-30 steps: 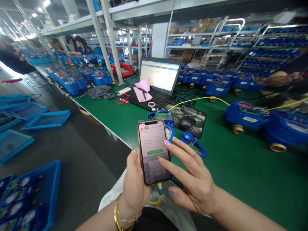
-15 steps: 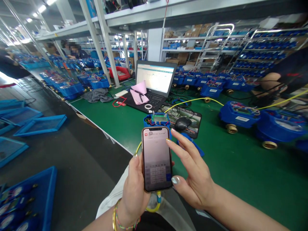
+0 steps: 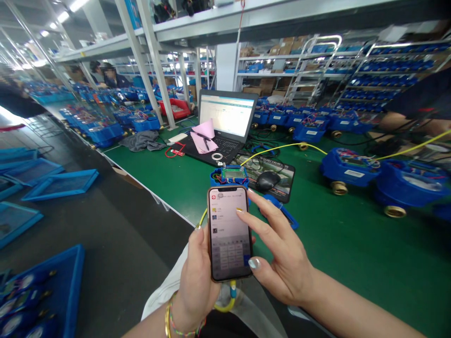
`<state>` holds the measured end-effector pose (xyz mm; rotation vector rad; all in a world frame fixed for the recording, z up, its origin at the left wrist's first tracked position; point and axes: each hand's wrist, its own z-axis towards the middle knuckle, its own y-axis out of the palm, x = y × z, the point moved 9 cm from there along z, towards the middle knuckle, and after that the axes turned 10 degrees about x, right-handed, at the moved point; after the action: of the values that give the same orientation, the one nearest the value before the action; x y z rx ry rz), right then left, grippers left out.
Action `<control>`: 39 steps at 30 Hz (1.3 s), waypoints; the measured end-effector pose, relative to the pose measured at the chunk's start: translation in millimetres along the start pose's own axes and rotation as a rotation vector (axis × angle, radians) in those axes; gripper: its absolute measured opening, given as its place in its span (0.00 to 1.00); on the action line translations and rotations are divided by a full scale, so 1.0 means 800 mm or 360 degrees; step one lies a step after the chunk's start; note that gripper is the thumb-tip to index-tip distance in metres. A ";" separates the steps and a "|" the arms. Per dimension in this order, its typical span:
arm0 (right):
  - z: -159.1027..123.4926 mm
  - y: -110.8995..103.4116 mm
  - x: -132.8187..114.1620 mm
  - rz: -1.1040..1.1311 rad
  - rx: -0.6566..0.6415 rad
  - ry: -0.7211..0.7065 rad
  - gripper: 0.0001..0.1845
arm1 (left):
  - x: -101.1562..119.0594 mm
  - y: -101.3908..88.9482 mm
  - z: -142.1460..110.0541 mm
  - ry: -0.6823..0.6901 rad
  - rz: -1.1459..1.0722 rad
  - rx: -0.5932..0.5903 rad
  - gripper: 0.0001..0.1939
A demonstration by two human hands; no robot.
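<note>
My left hand (image 3: 197, 277) grips a smartphone (image 3: 229, 232) upright in front of me, its screen showing a list above an on-screen keypad. My right hand (image 3: 278, 253) hovers beside it with fingers spread, the index fingertip touching the upper right of the screen. Just behind the phone, on the green bench (image 3: 352, 253), stands a blue water meter (image 3: 229, 176) with an exposed circuit board and a yellow cable. A loose blue meter lid (image 3: 282, 211) lies to its right.
An open laptop (image 3: 225, 119) with pink paper on its keys stands behind, beside a mouse (image 3: 268, 180) on a mouse pad. Several blue meters (image 3: 345, 169) line the bench at right. Blue trays (image 3: 59, 180) lie on the floor at left. Other people work far back.
The phone screen changed from a form with a green button to a keypad, then a list appeared. My right index finger moved from mid-screen to the upper right. The view shifted slightly.
</note>
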<state>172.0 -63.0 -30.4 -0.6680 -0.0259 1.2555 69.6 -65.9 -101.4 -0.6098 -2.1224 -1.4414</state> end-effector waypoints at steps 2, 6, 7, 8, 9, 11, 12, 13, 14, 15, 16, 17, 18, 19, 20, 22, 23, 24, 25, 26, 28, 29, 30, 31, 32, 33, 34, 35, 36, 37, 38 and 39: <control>0.000 0.000 -0.001 -0.0004 -0.0003 -0.0017 0.28 | 0.001 -0.002 0.000 0.0005 0.0013 0.0009 0.22; 0.000 0.000 -0.002 -0.0006 0.0000 -0.0043 0.27 | 0.004 0.000 -0.001 0.0031 0.0014 -0.0041 0.22; 0.000 0.000 -0.003 -0.0004 0.0001 -0.0055 0.26 | 0.005 0.001 -0.001 0.0046 0.0007 -0.0058 0.22; 0.000 0.000 -0.004 -0.0001 0.0002 -0.0068 0.26 | 0.007 0.002 -0.001 0.0064 0.0002 -0.0070 0.21; -0.001 0.001 -0.005 0.0005 -0.0001 -0.0081 0.25 | 0.008 0.002 -0.001 0.0080 -0.0001 -0.0071 0.22; -0.001 0.002 -0.006 0.0020 -0.0010 -0.0100 0.24 | 0.012 0.003 -0.001 0.0104 -0.0008 -0.0073 0.24; -0.001 0.002 -0.007 0.0026 -0.0015 -0.0105 0.24 | 0.013 0.004 -0.001 0.0107 -0.0008 -0.0072 0.25; -0.001 0.002 -0.008 0.0028 -0.0016 -0.0109 0.24 | 0.014 0.004 -0.001 0.0107 -0.0007 -0.0070 0.26; 0.000 0.002 -0.008 0.0027 -0.0013 -0.0109 0.24 | 0.015 0.004 0.000 0.0104 -0.0007 -0.0068 0.26; 0.000 0.001 -0.008 0.0025 -0.0008 -0.0107 0.24 | 0.015 0.004 0.000 0.0098 -0.0008 -0.0066 0.26; 0.000 0.001 -0.007 0.0021 -0.0002 -0.0103 0.25 | 0.015 0.004 0.000 0.0089 -0.0010 -0.0065 0.26; 0.000 0.001 -0.007 0.0018 0.0000 -0.0099 0.25 | 0.014 0.004 0.001 0.0076 -0.0013 -0.0063 0.26; 0.000 0.000 -0.006 0.0016 0.0001 -0.0095 0.25 | 0.013 0.004 0.001 0.0066 -0.0018 -0.0066 0.26; 0.000 0.001 -0.006 0.0014 -0.0002 -0.0091 0.26 | 0.012 0.004 0.001 0.0057 -0.0025 -0.0071 0.26; -0.001 0.001 -0.005 0.0012 -0.0008 -0.0086 0.26 | 0.012 0.004 0.001 0.0050 -0.0030 -0.0076 0.26; -0.001 0.001 -0.004 0.0014 -0.0016 -0.0075 0.26 | 0.011 0.003 0.001 0.0043 -0.0038 -0.0076 0.26; -0.001 0.001 -0.003 0.0019 -0.0013 -0.0073 0.26 | 0.010 0.002 0.002 0.0036 -0.0041 -0.0068 0.26; -0.001 0.001 -0.004 0.0027 -0.0009 -0.0077 0.25 | 0.010 0.001 0.002 0.0032 -0.0042 -0.0058 0.26; -0.001 0.001 -0.005 0.0039 -0.0002 -0.0098 0.25 | 0.011 0.000 0.003 0.0029 -0.0040 -0.0043 0.26; -0.002 0.000 -0.008 0.0050 0.0003 -0.0135 0.24 | 0.011 -0.001 0.003 0.0029 -0.0037 -0.0027 0.26; -0.003 0.001 -0.015 0.0059 -0.0001 -0.0233 0.22 | 0.013 -0.004 0.004 0.0030 -0.0022 0.0008 0.27; -0.004 0.001 -0.019 0.0058 -0.0010 -0.0279 0.22 | 0.014 -0.005 0.004 0.0028 -0.0014 0.0026 0.27; -0.005 0.002 -0.021 0.0054 -0.0022 -0.0316 0.21 | 0.014 -0.006 0.004 0.0027 -0.0006 0.0045 0.27; -0.006 0.003 -0.023 0.0051 -0.0034 -0.0340 0.21 | 0.015 -0.007 0.004 0.0022 0.0000 0.0065 0.27; -0.007 0.005 -0.024 0.0048 -0.0047 -0.0352 0.21 | 0.015 -0.008 0.005 0.0022 0.0004 0.0080 0.26; -0.008 0.006 -0.025 0.0047 -0.0059 -0.0360 0.21 | 0.016 -0.008 0.005 0.0024 0.0008 0.0090 0.26; -0.009 0.007 -0.025 0.0045 -0.0073 -0.0369 0.21 | 0.016 -0.008 0.005 0.0026 0.0010 0.0092 0.26; -0.010 0.009 -0.025 0.0037 -0.0090 -0.0380 0.21 | 0.017 -0.007 0.005 0.0036 0.0007 0.0089 0.26; -0.012 0.010 -0.026 0.0024 -0.0101 -0.0386 0.20 | 0.017 -0.007 0.006 0.0040 0.0004 0.0086 0.26; -0.013 0.011 -0.025 0.0013 -0.0108 -0.0388 0.20 | 0.018 -0.006 0.006 0.0048 -0.0004 0.0081 0.26; -0.013 0.012 -0.025 0.0006 -0.0106 -0.0385 0.20 | 0.018 -0.006 0.006 0.0057 -0.0016 0.0075 0.26; -0.014 0.011 -0.025 0.0000 -0.0099 -0.0380 0.20 | 0.019 -0.006 0.006 0.0061 -0.0028 0.0067 0.26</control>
<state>161.5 -83.9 -37.0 -0.5683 -0.2626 1.3331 54.4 -61.7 -97.0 -0.5451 -2.1278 -1.4033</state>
